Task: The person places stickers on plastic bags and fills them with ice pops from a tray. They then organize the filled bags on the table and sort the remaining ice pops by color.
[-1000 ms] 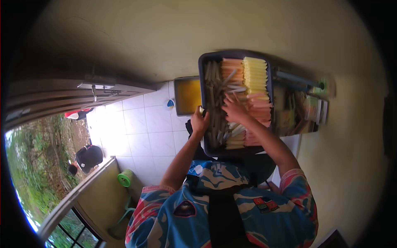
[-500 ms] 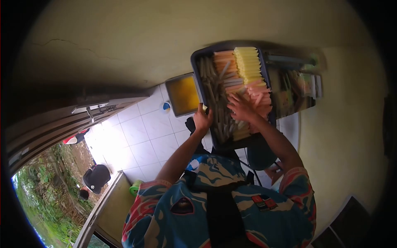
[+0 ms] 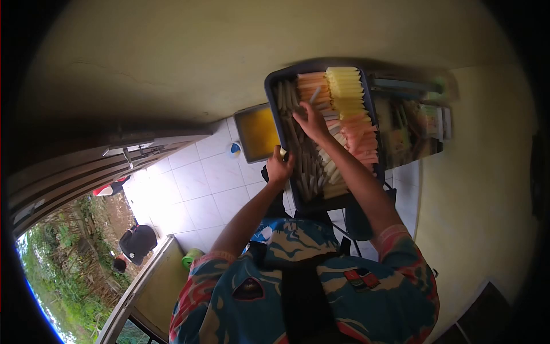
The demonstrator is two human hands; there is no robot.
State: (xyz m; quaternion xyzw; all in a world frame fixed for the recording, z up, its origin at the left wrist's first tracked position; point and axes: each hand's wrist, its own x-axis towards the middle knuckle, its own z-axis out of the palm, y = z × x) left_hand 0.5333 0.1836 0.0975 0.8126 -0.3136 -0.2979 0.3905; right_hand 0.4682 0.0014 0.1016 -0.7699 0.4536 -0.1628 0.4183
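A dark rectangular tray [image 3: 375, 143] holds rows of slim wrapped sticks. Yellow sticks [image 3: 345, 86] are stacked at the top right, orange ones [image 3: 312, 81] beside them, pink ones [image 3: 362, 140] lower right, and brownish-grey ones [image 3: 307, 163] down the left side. My left hand [image 3: 279, 167] is at the tray's left rim, fingers closed round a small pale thing or the edge; which one is unclear. My right hand [image 3: 312, 123] reaches over the upper left part, fingers at the brownish sticks, near one pale stick lying at an angle. Whether it grips any is not clear.
A metal pan with yellow liquid [image 3: 258, 135] stands left of the tray. A blue and white cup [image 3: 234, 150] is on the tiled floor [image 3: 215, 175]. Stacked packages [image 3: 421, 123] lie to the right. Through the doorway, a person in dark clothing [image 3: 138, 243] is outside.
My right hand has moved up and left, from the pink sticks to the brownish ones. My left hand remains at the tray's left rim.
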